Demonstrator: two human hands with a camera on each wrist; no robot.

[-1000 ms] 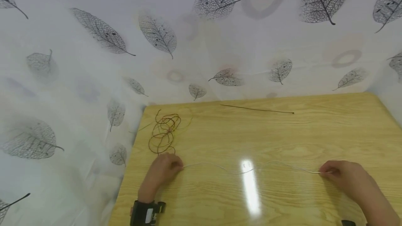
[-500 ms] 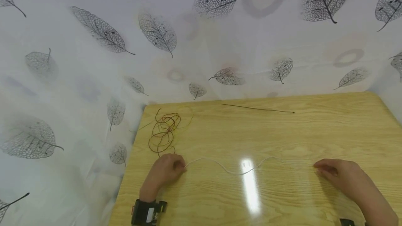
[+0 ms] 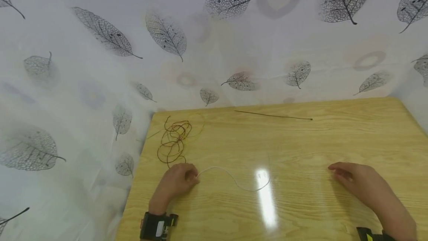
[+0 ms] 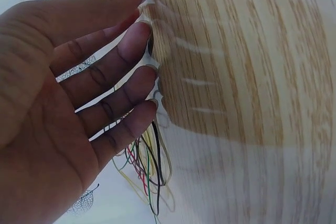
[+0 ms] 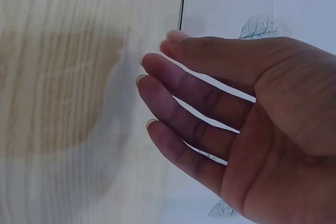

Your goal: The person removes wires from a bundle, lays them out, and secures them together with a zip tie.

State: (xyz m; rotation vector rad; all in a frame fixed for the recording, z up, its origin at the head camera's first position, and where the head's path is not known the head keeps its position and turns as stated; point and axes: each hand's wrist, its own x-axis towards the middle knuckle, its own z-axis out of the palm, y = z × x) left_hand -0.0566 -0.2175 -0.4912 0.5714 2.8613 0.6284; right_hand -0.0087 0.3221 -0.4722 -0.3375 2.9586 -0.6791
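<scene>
A thin white string [image 3: 234, 180] curves over the table in the head view, running right from my left hand [image 3: 176, 179]. That hand pinches its near end between thumb and forefinger. The string's right part bends away from me and fades from sight near the glare. My right hand [image 3: 359, 183] is off to the right, apart from the visible string. In the right wrist view the fingers of the right hand [image 5: 210, 114] are loosely bent, thumb near forefinger, with no string visible at the fingertips. The string is hard to make out in the left wrist view.
A tangle of coloured cords [image 3: 172, 144] lies just beyond my left hand. Near the far edge of the wooden table [image 3: 301, 211] is a thin dark cord [image 3: 274, 115]. A leaf-patterned curtain [image 3: 187, 66] closes off the back and left.
My right hand has come away from the string and moved slightly left and farther from me. The string's right part has swung left and bent away. The left hand has barely moved.
</scene>
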